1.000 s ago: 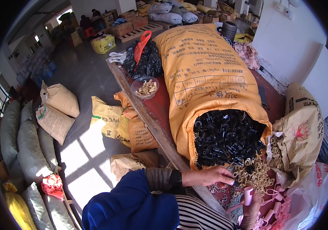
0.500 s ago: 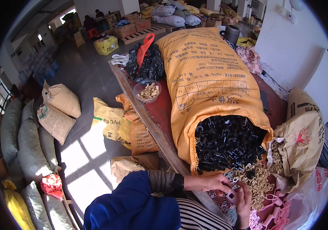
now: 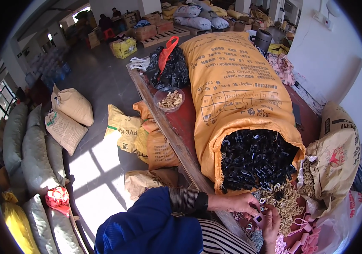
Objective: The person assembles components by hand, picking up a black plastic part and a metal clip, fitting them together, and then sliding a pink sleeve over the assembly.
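My left hand (image 3: 245, 204) reaches in over the table with fingers pinched at the top of a small pink plastic part (image 3: 258, 218). Whatever lies between those fingertips is too small to make out. From the other side, my right hand (image 3: 270, 223) grips the pink part between thumb and fingers. Just beyond my hands lie a heap of beige plastic clips (image 3: 289, 207) and some shiny metal rings (image 3: 262, 200). Black plastic fittings (image 3: 255, 158) fill the mouth of a big orange woven sack (image 3: 236, 84) in front of me.
Pink plastic parts (image 3: 308, 241) lie beside a clear plastic bag (image 3: 345, 222) at right. A beige sack (image 3: 334, 156) holds more clips. A wooden beam (image 3: 168, 133) edges the red table, with a bowl of peanuts (image 3: 169, 100) and a black bag (image 3: 170, 67). Filled sacks (image 3: 35, 158) line the left.
The whole view has shifted slightly, so things sit a little farther right. Both hands stay together at the pink part, which is turned a bit differently.
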### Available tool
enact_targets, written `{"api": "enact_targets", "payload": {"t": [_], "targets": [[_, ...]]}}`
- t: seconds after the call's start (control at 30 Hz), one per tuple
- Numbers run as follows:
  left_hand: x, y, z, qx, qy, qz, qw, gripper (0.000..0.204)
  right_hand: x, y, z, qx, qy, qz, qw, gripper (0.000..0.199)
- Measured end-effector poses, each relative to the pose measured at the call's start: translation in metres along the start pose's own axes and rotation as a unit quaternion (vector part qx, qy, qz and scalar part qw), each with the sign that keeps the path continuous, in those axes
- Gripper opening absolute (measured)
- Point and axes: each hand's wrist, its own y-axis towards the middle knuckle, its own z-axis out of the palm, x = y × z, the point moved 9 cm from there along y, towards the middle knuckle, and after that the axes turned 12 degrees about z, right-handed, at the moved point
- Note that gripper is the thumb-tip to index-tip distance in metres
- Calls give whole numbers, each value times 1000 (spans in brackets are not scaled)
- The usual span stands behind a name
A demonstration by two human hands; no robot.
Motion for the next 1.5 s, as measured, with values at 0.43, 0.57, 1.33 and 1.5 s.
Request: {"api": "enact_targets", "payload": {"t": [0.43,0.57,1.33,1.5], "targets": [[12,-4,-14,-53,-71,-43,995,23,23,-1,5,-57,-86,-46,994,37],[15,-4,-16,-45,-88,-47,994,24,10,3,5,-40,-54,-40,997,34],[1,-4,-10,-31,-100,-29,994,26,15,13,13,10,9,-8,1000,37],[0,-6,-10,-59,-33,-40,997,26,15,5,10,-39,-39,-16,998,37]]}}
